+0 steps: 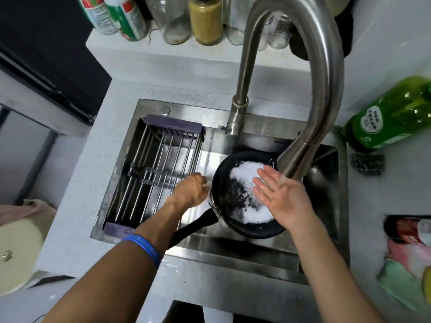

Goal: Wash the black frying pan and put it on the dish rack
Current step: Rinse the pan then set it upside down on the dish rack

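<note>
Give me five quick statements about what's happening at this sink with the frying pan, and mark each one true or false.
1. The black frying pan sits inside the sink. True.
2. The pan already rests on the dish rack. False: the rack holds no pan.
3. White foam lies in the pan. True.
4. The right hand grips a sponge. False: it is open, palm up, under the faucet.
5. The left hand holds the pan at its rim. True.
</note>
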